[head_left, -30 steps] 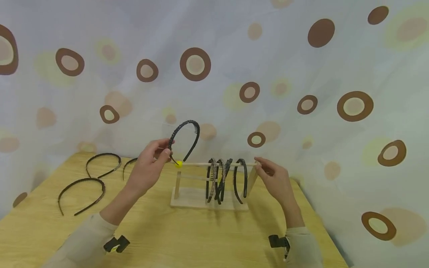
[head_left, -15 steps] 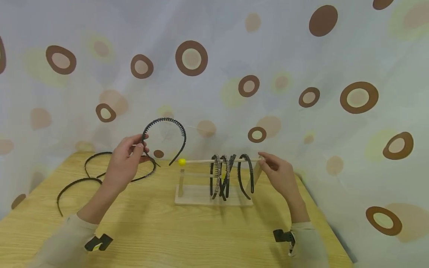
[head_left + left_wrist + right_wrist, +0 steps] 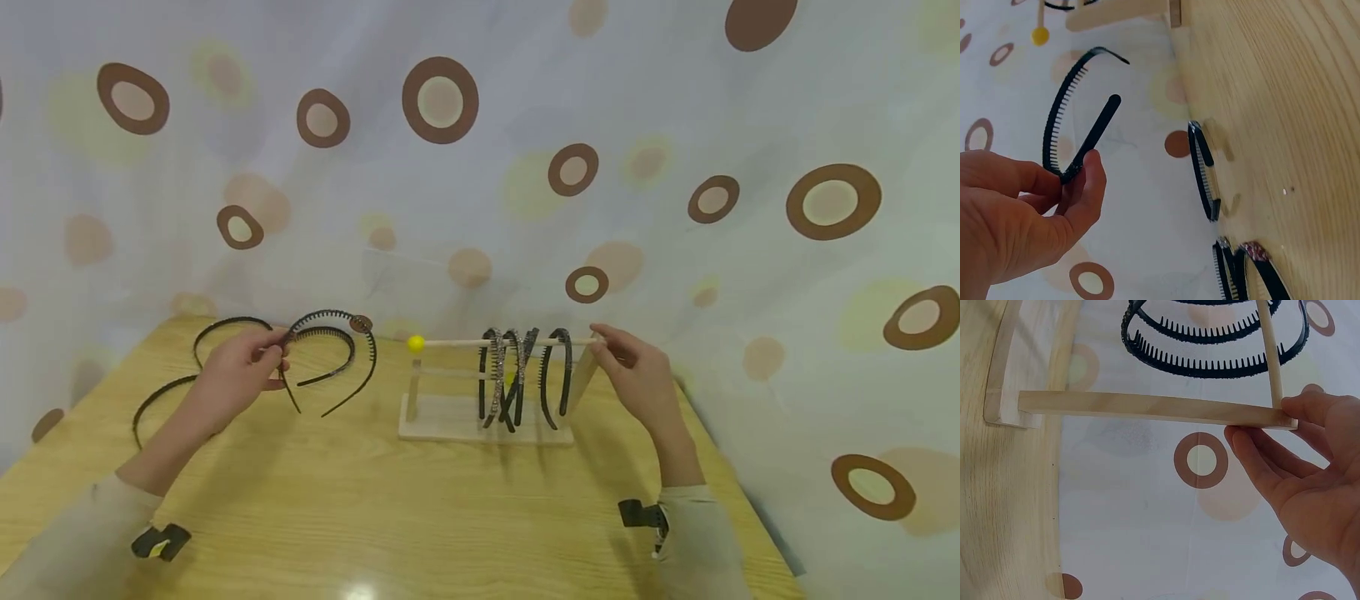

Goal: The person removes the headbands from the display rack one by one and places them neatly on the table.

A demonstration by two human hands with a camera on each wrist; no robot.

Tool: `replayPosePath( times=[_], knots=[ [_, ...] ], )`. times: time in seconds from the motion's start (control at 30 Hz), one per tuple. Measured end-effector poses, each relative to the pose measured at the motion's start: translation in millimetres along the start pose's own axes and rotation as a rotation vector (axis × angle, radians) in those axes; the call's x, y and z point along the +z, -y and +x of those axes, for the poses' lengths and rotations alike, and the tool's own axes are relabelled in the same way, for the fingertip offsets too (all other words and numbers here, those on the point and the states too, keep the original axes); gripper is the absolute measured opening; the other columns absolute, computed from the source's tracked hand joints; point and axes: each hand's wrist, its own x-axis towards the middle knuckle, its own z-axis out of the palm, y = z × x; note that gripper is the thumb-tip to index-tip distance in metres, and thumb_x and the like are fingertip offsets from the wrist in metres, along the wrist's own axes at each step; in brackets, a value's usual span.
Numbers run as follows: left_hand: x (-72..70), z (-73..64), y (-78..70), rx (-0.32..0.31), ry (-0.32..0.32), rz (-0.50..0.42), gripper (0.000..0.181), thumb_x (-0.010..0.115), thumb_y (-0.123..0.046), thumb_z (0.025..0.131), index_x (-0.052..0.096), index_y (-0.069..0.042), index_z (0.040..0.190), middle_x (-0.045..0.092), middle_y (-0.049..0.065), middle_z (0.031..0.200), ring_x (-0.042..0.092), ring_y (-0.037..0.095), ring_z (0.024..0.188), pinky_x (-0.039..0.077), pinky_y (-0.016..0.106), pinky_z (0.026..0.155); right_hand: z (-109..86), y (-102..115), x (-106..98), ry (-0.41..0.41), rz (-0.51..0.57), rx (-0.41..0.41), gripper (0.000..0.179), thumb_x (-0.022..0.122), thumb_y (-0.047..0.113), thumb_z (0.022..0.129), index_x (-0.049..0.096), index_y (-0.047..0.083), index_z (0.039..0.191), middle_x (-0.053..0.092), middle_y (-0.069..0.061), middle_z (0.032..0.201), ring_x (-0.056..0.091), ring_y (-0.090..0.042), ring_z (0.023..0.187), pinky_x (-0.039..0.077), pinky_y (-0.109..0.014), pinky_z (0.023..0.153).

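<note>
Thumb and fingers of my left hand [image 3: 238,377] pinch one arm of a black toothed headband [image 3: 374,354], its curve upward and the other arm free, above the table's left side. The left wrist view shows the same headband [image 3: 1052,125] with its comb teeth inside the curve. My right hand [image 3: 637,367] grips the top of the upright [image 3: 1160,407] of a wooden headband rack, where the rod [image 3: 1271,356] joins it. Several headbands, black and glittery [image 3: 497,379], hang on the rod. A yellow ball [image 3: 416,343] caps its left end.
Loose headbands lie on the table's left: one at the back [image 3: 232,320], one nearer the front [image 3: 153,396] partly hidden by my left arm, and one behind the held headband [image 3: 352,346]. The rack's base [image 3: 450,429] rests on the wooden table [image 3: 450,517], before a patterned wall covering [image 3: 510,83].
My left hand has carried the headband left and down, away from the yellow-ball end of the rod, turning it. My right hand has kept its hold on the rack.
</note>
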Motion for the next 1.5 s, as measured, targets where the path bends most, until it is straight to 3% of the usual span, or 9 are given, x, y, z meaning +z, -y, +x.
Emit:
replayPosePath(
  times=[0.13, 0.3, 0.43, 0.57, 0.73, 0.97, 1.1, 1.23, 1.5],
  knots=[
    [-13.8, 5.0, 16.4, -0.045, 0.052, 0.071, 0.045, 0.037, -0.01, 0.11, 0.039, 0.018, 0.146, 0.057, 0.026, 0.119, 0.063, 0.036, 0.104, 0.06, 0.037, 0.078, 0.6, 2, 0, 0.007, 0.013, 0.014, 0.037, 0.062, 0.031, 0.104, 0.066, 0.015, 0.138, 0.071, -0.015, 0.115, 0.068, -0.032, 0.106, 0.054, -0.052, 0.09],
    [-26.1, 7.0, 32.7, -0.115, 0.101, 0.113, 0.044, 0.039, -0.007, 0.109, 0.04, 0.023, 0.142, 0.058, 0.03, 0.121, 0.063, 0.036, 0.1, 0.06, 0.039, 0.076, 0.1, 3, 0, 0.014, 0.013, 0.016, 0.037, 0.063, 0.031, 0.104, 0.066, 0.016, 0.138, 0.07, -0.016, 0.116, 0.068, -0.034, 0.106, 0.053, -0.055, 0.089],
    [-29.1, 7.8, 37.9, -0.177, 0.155, 0.13, 0.041, 0.041, -0.005, 0.107, 0.044, 0.023, 0.138, 0.06, 0.03, 0.113, 0.064, 0.031, 0.092, 0.061, 0.039, 0.072, -0.2, 2, -1, 0.011, 0.003, 0.013, 0.038, 0.062, 0.032, 0.104, 0.066, 0.016, 0.138, 0.07, -0.016, 0.116, 0.068, -0.034, 0.106, 0.053, -0.055, 0.089],
    [-30.1, 6.2, 40.7, -0.261, 0.245, 0.138, 0.041, 0.042, -0.001, 0.107, 0.041, 0.026, 0.138, 0.062, 0.022, 0.096, 0.063, 0.026, 0.081, 0.059, 0.04, 0.066, -0.2, 1, -2, 0.012, -0.002, 0.012, 0.038, 0.062, 0.032, 0.104, 0.065, 0.015, 0.139, 0.07, -0.016, 0.117, 0.067, -0.033, 0.107, 0.053, -0.053, 0.09],
    [-29.1, 3.9, 41.8, -0.313, 0.314, 0.16, 0.043, 0.043, 0.002, 0.104, 0.036, 0.03, 0.137, 0.063, 0.019, 0.09, 0.063, 0.024, 0.074, 0.059, 0.04, 0.065, -0.2, 1, -3, 0.013, -0.003, 0.028, 0.038, 0.062, 0.031, 0.104, 0.065, 0.016, 0.139, 0.07, -0.016, 0.118, 0.067, -0.033, 0.108, 0.053, -0.053, 0.091],
    [-29.1, 1.8, 39.6, -0.31, 0.302, 0.241, 0.04, 0.045, 0.003, 0.102, 0.042, 0.03, 0.131, 0.064, 0.02, 0.093, 0.064, 0.021, 0.07, 0.06, 0.039, 0.065, -0.1, 3, -3, 0.025, 0.003, 0.033, 0.038, 0.061, 0.031, 0.105, 0.065, 0.015, 0.139, 0.069, -0.017, 0.119, 0.066, -0.034, 0.109, 0.053, -0.054, 0.091],
    [-28.8, 0.7, 41.0, -0.292, 0.304, 0.305, 0.037, 0.045, 0.004, 0.101, 0.047, 0.028, 0.129, 0.065, 0.013, 0.076, 0.06, 0.019, 0.059, 0.056, 0.038, 0.059, 0.4, 3, -3, 0.025, -0.006, 0.028, 0.038, 0.061, 0.03, 0.105, 0.065, 0.015, 0.139, 0.069, -0.017, 0.119, 0.067, -0.034, 0.109, 0.053, -0.054, 0.091],
    [-29.4, -1.2, 42.2, -0.256, 0.315, 0.355, 0.036, 0.045, 0.004, 0.101, 0.049, 0.028, 0.127, 0.061, 0.01, 0.069, 0.057, 0.02, 0.055, 0.052, 0.036, 0.056, 1.0, 3, -3, 0.022, -0.013, 0.021, 0.038, 0.061, 0.03, 0.105, 0.065, 0.015, 0.139, 0.07, -0.017, 0.118, 0.067, -0.035, 0.108, 0.053, -0.055, 0.09],
    [-30.6, -1.8, 47.1, -0.154, 0.316, 0.482, 0.03, 0.049, 0.001, 0.103, 0.058, 0.023, 0.122, 0.06, 0.008, 0.064, 0.058, 0.02, 0.054, 0.051, 0.038, 0.062, -0.1, 3, -2, 0.015, -0.011, 0.008, 0.037, 0.061, 0.029, 0.105, 0.065, 0.014, 0.139, 0.07, -0.017, 0.116, 0.068, -0.035, 0.106, 0.054, -0.055, 0.089]
  ],
)
